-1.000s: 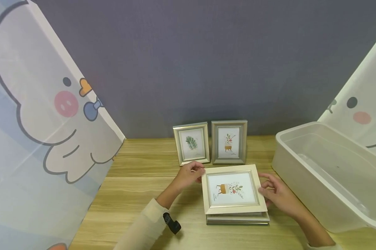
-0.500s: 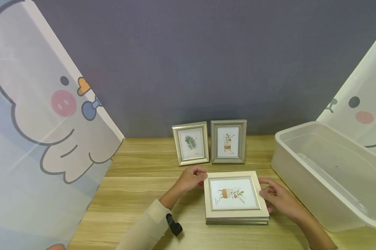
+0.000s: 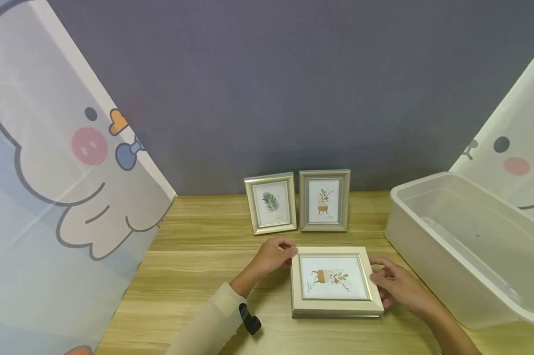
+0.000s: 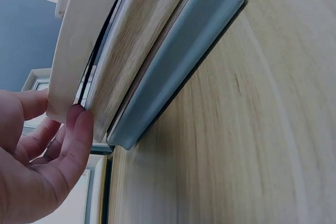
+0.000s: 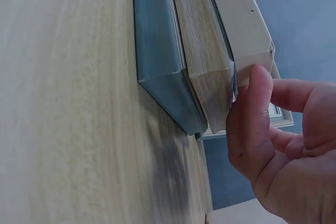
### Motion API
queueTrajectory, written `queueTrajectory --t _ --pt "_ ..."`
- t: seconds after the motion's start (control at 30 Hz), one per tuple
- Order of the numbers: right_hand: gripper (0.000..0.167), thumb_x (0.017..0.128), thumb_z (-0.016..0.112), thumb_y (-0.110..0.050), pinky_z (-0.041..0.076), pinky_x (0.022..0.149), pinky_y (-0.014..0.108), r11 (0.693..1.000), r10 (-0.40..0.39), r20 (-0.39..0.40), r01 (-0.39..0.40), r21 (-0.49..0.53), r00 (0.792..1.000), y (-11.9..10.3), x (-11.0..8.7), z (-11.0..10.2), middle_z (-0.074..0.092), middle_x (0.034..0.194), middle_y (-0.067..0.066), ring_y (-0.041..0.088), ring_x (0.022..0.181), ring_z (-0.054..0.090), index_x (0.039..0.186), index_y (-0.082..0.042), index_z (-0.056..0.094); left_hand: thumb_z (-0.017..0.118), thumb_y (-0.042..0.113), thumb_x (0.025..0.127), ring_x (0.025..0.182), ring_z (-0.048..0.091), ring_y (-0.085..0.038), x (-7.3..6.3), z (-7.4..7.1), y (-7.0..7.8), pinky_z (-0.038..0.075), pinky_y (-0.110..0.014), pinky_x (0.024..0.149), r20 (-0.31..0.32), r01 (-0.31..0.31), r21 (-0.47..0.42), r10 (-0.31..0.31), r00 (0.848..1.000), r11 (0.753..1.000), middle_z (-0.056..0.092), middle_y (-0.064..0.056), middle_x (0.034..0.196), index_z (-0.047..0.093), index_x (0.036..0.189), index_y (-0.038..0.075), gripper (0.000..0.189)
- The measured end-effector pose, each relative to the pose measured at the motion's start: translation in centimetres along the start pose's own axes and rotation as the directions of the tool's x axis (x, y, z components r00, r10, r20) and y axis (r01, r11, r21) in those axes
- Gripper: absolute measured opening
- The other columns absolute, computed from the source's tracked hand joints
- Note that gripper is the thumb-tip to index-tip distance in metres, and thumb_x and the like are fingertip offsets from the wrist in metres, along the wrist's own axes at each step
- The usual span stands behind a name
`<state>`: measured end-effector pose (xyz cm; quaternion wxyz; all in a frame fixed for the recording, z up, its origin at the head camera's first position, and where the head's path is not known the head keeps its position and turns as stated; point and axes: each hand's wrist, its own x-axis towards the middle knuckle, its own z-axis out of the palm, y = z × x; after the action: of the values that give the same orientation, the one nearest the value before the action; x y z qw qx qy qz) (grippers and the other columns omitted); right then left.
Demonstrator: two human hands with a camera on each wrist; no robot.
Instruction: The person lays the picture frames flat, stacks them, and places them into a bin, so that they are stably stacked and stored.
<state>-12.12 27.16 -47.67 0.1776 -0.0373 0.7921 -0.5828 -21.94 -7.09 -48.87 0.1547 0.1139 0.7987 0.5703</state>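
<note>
A cream picture frame [image 3: 372, 281] with a potted-plant print lies face up on top of a stack. Beneath it the wrist views show a wood-grain frame [image 4: 139, 40] and, lowest on the table, a blue-grey frame [image 5: 157, 30]. My left hand [image 3: 271, 256] pinches the cream frame at its left far corner, thumb on the upper edge and fingertips under it. On the opposite side, my right hand [image 3: 397, 283] pinches the right edge with thumb and fingers. A narrow dark gap shows between the cream frame and the wood-grain one.
Behind the stack stand a leaf-print frame [image 3: 249, 207], slightly tilted, and a plant-print frame [image 3: 304, 202], both against the grey backdrop [image 3: 267, 98]. A large white plastic bin [image 3: 426, 256] stands at the right. Cartoon-printed panels [image 3: 41, 148] flank the wooden table [image 3: 178, 276].
Both hands have lowered the cream frame onto the stack, moving it toward the person and slightly right. Its near edge now covers most of the frames below. The standing frames have not moved.
</note>
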Motion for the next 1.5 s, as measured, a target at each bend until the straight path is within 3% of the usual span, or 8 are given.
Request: queueTrajectory --t 0.17,0.3,0.43,0.7,0.87,1.13,1.3,1.5 --pt "0.061 0.103 0.06 -0.017 0.062 0.059 0.041 1.0 0.017 -0.024 -0.017 -0.01 1.0 0.1 0.0 0.0 0.058 0.1 0.016 0.023 0.076 0.07 0.151 0.006 0.031 0.069 0.021 0.097 0.075 0.07 -0.025 -0.2 0.2 0.2 0.063 -0.045 0.072 -0.024 -0.064 0.075 0.066 0.998 0.995 0.07 -0.007 0.092 0.072 0.103 0.006 0.016" --pt "0.06 0.103 0.06 -0.018 0.062 0.059 0.04 1.0 0.016 -0.034 -0.017 -0.015 0.999 0.3 0.0 0.1 0.058 0.1 0.016 0.021 0.075 0.069 0.15 0.006 0.033 0.069 0.024 0.098 0.08 0.072 -0.03 -0.4 0.2 0.3 0.061 -0.035 0.066 -0.039 -0.089 0.155 0.096 0.995 0.984 0.072 -0.004 0.091 0.073 0.103 0.011 0.015" --pt "0.059 0.103 0.059 -0.018 0.062 0.06 0.04 1.0 0.001 -0.024 -0.002 -0.009 1.0 0.5 0.1 0.2 0.058 0.099 0.015 0.02 0.076 0.069 0.15 0.008 0.032 0.068 0.024 0.098 0.078 0.072 -0.025 -0.5 0.1 0.3 0.056 -0.025 0.06 -0.042 -0.108 0.206 0.119 0.992 0.973 0.073 -0.004 0.097 0.074 0.102 0.012 0.014" --pt "0.058 0.102 0.06 -0.015 0.062 0.059 0.037 0.999 -0.001 -0.052 -0.001 -0.038 0.999 0.6 0.3 0.3 0.061 0.096 0.014 0.02 0.073 0.068 0.149 0.008 0.034 0.068 0.025 0.098 0.076 0.068 -0.014 -0.4 0.1 -0.1 0.056 -0.024 0.06 -0.035 -0.124 0.234 0.136 0.99 0.964 0.073 -0.004 0.101 0.074 0.103 0.012 0.014" --pt "0.054 0.102 0.061 -0.016 0.058 0.056 0.034 0.992 -0.019 -0.149 -0.001 -0.129 0.989 0.2 0.6 0.3 0.061 0.091 0.011 0.015 0.07 0.064 0.146 0.006 0.041 0.065 0.025 0.1 0.086 0.07 -0.018 -0.5 -0.3 -0.2 0.058 -0.028 0.068 -0.042 -0.117 0.228 0.13 0.991 0.967 0.073 -0.004 0.104 0.073 0.108 0.012 0.018" --pt "0.037 0.103 0.057 -0.009 0.054 0.051 0.03 0.955 -0.216 -0.268 0.146 -0.257 0.939 -1.8 1.8 -0.4 0.059 0.077 0.008 0.011 0.058 0.056 0.136 0.007 0.052 0.064 0.024 0.1 0.095 0.067 -0.017 -0.5 -2.0 0.3 0.057 -0.031 0.079 -0.14 -0.114 0.218 0.146 0.979 0.969 0.072 -0.003 0.105 0.071 0.113 0.009 0.021" --pt "0.033 0.102 0.057 -0.006 0.055 0.054 0.029 0.931 -0.31 -0.268 0.235 -0.278 0.912 -4.3 2.8 -0.7 0.06 0.084 0.012 0.011 0.062 0.059 0.133 0.007 0.054 0.064 0.019 0.1 0.097 0.066 -0.019 -0.3 -3.7 1.2 0.057 -0.031 0.077 -0.268 -0.104 0.194 0.155 0.951 0.975 0.072 -0.006 0.108 0.07 0.114 0.008 0.019" --pt "0.036 0.102 0.058 -0.009 0.058 0.06 0.029 0.878 -0.389 -0.214 0.29 -0.381 0.896 -8.2 4.6 -0.7 0.062 0.09 0.011 0.01 0.069 0.061 0.135 0.006 0.055 0.066 0.014 0.097 0.102 0.066 -0.025 0.1 -5.8 2.2 0.057 -0.036 0.085 -0.46 -0.126 0.114 0.165 0.872 0.985 0.07 -0.013 0.113 0.067 0.117 0.004 0.022"
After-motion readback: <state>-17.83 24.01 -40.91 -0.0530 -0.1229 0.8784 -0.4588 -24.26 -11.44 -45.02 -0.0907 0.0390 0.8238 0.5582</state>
